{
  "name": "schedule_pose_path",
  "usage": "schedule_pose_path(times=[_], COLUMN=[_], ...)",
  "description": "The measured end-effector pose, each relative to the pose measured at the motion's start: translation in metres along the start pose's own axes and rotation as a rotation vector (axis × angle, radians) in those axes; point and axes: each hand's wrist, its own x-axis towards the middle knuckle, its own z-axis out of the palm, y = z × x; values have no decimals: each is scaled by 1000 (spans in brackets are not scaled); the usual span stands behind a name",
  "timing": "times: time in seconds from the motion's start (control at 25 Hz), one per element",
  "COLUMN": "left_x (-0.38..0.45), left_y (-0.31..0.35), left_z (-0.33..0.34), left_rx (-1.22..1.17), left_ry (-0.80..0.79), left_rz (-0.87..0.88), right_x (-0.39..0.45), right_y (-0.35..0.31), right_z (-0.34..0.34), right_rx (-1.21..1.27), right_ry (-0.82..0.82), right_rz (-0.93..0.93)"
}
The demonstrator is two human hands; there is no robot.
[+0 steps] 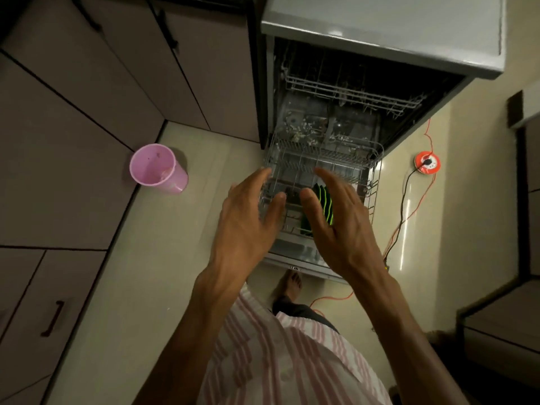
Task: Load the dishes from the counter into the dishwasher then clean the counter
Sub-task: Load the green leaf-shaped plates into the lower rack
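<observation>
The dishwasher (pixel 380 30) stands open, its lower wire rack (pixel 327 154) pulled out over the dropped door. Several green plates (pixel 323 198) stand on edge in that rack. My left hand (pixel 248 217) hovers above the rack's left side, fingers spread and holding nothing. My right hand (pixel 336 217) hovers just over the green plates, fingers straight, partly hiding them. The upper rack (pixel 350 92) sits inside the machine and looks bare.
A pink plastic bin (pixel 157 169) stands on the floor at the left by the cabinets (pixel 73 112). An orange extension reel (pixel 427 162) with orange and black cords lies on the floor to the right. My bare foot (pixel 287 286) is below the door edge.
</observation>
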Motion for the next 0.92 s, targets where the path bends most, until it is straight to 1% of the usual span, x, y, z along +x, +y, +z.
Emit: schedule_pose_path(times=[0.12,0.24,0.52,0.6,0.76,0.92], left_x=[0,-1,-4,1,8,20], left_y=[-3,-19,-73,-96,-136,-169], left_z=[-20,-51,-153,-184,-236,-274], left_rx=[-7,-50,-57,-49,-34,-40], left_ry=[89,186,428,454,453,458], left_rz=[22,11,-5,-20,-63,-51], right_x=[15,34,76,86,105,122], right_y=[-21,-49,-146,-174,-224,-259], right_z=[3,15,87,115,161,194], right_rx=[-28,-54,9,14,30,59], right_ry=[-61,-72,-51,-57,-55,-56], right_rz=[-92,-186,-303,-327,-368,-369])
